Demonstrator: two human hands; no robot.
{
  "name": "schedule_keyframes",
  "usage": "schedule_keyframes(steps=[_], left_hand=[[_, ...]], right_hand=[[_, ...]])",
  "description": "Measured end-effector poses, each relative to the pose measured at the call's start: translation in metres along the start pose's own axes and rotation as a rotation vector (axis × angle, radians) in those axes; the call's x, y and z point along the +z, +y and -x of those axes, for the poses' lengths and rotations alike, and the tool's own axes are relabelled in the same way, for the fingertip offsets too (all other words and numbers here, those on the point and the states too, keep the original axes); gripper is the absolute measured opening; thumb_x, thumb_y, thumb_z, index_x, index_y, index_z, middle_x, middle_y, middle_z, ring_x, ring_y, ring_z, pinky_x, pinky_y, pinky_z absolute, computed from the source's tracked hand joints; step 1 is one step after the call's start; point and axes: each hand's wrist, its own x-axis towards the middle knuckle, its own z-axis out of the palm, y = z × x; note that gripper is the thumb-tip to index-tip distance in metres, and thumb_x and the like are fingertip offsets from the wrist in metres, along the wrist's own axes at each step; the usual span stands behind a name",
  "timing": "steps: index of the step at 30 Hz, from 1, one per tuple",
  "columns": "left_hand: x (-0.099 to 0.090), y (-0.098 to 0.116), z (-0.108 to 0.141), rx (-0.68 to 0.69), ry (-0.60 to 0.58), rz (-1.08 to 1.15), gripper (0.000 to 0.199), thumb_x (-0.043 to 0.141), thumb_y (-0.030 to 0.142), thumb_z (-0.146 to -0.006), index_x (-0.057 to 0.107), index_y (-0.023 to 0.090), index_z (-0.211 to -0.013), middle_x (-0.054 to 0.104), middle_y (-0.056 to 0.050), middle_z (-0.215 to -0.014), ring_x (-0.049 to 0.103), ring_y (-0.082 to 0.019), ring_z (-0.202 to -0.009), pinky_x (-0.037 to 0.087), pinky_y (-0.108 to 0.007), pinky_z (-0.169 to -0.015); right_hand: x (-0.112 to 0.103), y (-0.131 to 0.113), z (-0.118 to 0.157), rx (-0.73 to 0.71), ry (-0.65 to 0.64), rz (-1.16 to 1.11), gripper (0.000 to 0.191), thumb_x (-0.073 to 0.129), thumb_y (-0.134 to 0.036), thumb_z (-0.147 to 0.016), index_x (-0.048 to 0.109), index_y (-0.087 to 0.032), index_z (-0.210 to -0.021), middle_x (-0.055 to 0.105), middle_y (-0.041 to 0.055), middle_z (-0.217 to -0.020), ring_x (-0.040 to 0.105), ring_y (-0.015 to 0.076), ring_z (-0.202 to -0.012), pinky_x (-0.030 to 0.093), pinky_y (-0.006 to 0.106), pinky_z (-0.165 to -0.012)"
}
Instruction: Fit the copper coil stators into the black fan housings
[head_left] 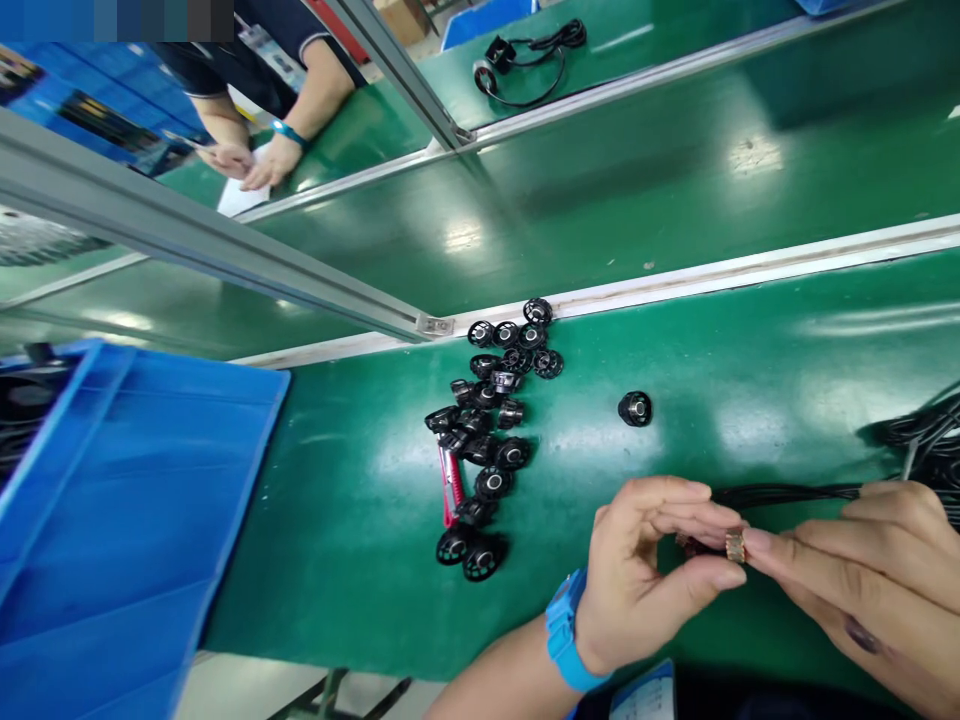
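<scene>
A small copper-coloured ribbed part sits between my two hands at the lower right. My left hand, with a blue wrist strap, pinches it between fingertips and thumb. A reddish-dark bit shows within the curl of those fingers, too small to name. From the other side my right hand presses its closed fingertips against the same part; its thumb is hard to make out. Just behind the hands runs a bundle of black cables. Beyond them, one black round wheel-like part lies alone on the green table.
Several similar black round parts lie clustered mid-table, around a red-handled tool. A blue bin stands left. Coiled black cables lie right. A metal post rises behind. Across the divider, a co-worker's hands rest on paper.
</scene>
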Motion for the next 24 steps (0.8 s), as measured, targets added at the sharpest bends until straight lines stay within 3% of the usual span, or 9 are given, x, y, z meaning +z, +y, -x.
schedule_keyframes(steps=[3, 7, 11, 18, 24], left_hand=[[0.000, 0.002, -0.002, -0.005, 0.010, -0.006, 0.046, 0.084, 0.012, -0.089, 0.066, 0.027, -0.129, 0.084, -0.002, -0.111, 0.082, -0.013, -0.093, 0.066, -0.017, -0.085], [-0.003, 0.004, -0.005, 0.147, 0.030, -0.210, 0.034, 0.085, 0.018, -0.089, 0.071, 0.026, -0.120, 0.084, -0.003, -0.106, 0.083, -0.016, -0.093, 0.067, -0.018, -0.079], [-0.007, 0.009, -0.007, 0.233, -0.033, -0.413, 0.017, 0.082, 0.020, -0.092, 0.076, 0.025, -0.107, 0.084, -0.002, -0.107, 0.083, -0.015, -0.089, 0.067, -0.018, -0.076], [-0.003, 0.013, -0.008, 0.105, 0.012, -0.366, 0.021, 0.087, 0.028, -0.086, 0.080, 0.025, -0.106, 0.086, -0.002, -0.093, 0.084, -0.019, -0.083, 0.069, -0.024, -0.076], [-0.003, 0.011, -0.010, -0.032, -0.007, -0.167, 0.016, 0.089, 0.018, -0.084, 0.079, 0.023, -0.095, 0.086, -0.004, -0.095, 0.084, -0.021, -0.089, 0.068, -0.028, -0.080]], right_hand=[[-0.001, 0.000, -0.001, -0.006, -0.009, -0.005, 0.038, 0.070, -0.007, -0.094, 0.075, -0.022, -0.128, 0.076, 0.0005, -0.096, 0.064, 0.0160, -0.084, 0.048, 0.036, -0.078], [0.001, -0.007, -0.014, 0.078, 0.064, -0.045, 0.022, 0.073, -0.008, -0.094, 0.078, -0.021, -0.112, 0.075, -0.0013, -0.087, 0.061, 0.0127, -0.078, 0.047, 0.033, -0.074], [0.002, -0.009, -0.016, 0.081, 0.059, -0.056, 0.025, 0.074, -0.006, -0.093, 0.078, -0.020, -0.113, 0.074, -0.0013, -0.088, 0.061, 0.0122, -0.076, 0.048, 0.032, -0.072], [0.000, -0.007, -0.011, 0.060, 0.035, -0.043, 0.031, 0.073, -0.006, -0.093, 0.077, -0.022, -0.118, 0.076, -0.0012, -0.091, 0.064, 0.0141, -0.079, 0.050, 0.034, -0.070], [0.001, -0.007, -0.018, 0.029, 0.037, 0.007, 0.021, 0.076, -0.009, -0.093, 0.076, -0.020, -0.111, 0.075, -0.0030, -0.085, 0.060, 0.0122, -0.073, 0.046, 0.034, -0.072]])
